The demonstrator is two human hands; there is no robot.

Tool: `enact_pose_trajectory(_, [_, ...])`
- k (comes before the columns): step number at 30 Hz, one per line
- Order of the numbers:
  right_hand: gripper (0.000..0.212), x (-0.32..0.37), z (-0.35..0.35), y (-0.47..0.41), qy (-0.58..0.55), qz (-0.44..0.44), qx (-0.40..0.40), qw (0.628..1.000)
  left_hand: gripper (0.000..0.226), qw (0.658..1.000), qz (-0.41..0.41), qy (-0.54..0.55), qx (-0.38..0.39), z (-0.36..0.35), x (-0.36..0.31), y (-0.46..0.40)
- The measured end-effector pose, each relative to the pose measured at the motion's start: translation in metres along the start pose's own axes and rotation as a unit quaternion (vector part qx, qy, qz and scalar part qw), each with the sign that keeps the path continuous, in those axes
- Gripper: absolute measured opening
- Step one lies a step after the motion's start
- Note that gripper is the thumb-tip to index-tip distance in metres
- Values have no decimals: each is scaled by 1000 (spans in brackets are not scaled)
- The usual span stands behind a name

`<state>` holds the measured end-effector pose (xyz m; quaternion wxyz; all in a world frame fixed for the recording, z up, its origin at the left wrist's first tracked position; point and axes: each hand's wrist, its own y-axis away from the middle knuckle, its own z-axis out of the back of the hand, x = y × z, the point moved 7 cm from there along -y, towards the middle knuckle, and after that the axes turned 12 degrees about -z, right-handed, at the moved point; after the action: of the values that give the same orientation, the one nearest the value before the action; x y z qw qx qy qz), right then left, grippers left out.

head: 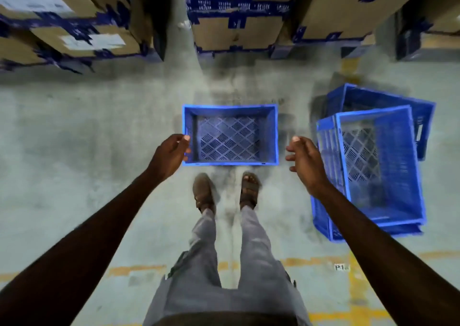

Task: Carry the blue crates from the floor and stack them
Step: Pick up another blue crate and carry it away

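An empty blue crate (pixel 230 134) with a lattice bottom sits upright on the concrete floor just ahead of my feet. My left hand (pixel 171 154) hovers over its left edge with curled, parted fingers; whether it touches the rim I cannot tell. My right hand (pixel 302 160) is spread open in the air to the right of the crate, apart from it. On the right stands a taller stack of blue crates (pixel 378 166), with another blue crate (pixel 388 101) behind it at an angle.
Taped cardboard boxes (pixel 239 24) are stacked along the far side, with more boxes at the left (pixel 69 27) and right (pixel 348 9). Yellow floor lines (pixel 356 288) run near my legs. Bare concrete floor (pixel 87 139) lies to the left.
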<state>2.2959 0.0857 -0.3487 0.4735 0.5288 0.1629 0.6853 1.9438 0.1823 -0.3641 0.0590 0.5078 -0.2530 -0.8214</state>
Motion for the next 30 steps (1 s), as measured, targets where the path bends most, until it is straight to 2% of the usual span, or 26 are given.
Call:
enact_pose_trajectory(5, [30, -61, -57, -125, 28, -67, 10, 997, 30, 996, 86, 21, -14, -33, 105, -97])
enact_pose_trajectory(8, [55, -109, -90, -219, 69, -104, 0, 992, 38, 992, 122, 21, -16, -55, 187, -155])
enact_pose_trajectory(11, [52, -151, -115, -304, 112, -123, -36, 985, 64, 989, 135, -26, -50, -62, 274, -213])
enact_pose_trajectory(15, [67, -181, -131, -395, 118, -164, -110, 973, 90, 969, 188, -110, -115, -64, 360, -270])
enact_pose_trajectory(17, [72, -191, -138, -425, 112, -196, -107, 968, 93, 971, 182, -96, -124, -68, 376, -291])
enact_pose_trajectory(19, [78, -200, -143, -449, 100, -201, -95, 970, 74, 974, 178, -67, -126, -73, 386, -305])
enact_pose_trajectory(21, [79, -210, -145, -466, 62, -207, -79, 973, 62, 972, 187, 10, -145, -77, 401, -316])
enact_pose_trajectory(25, [76, -214, -147, -474, -8, -204, -50, 978, 71, 963, 200, 147, -109, -90, 423, -325])
enact_pose_trajectory(30, [74, -208, -143, -460, -28, -204, -18, 978, 77, 962, 193, 142, -129, -83, 414, -314])
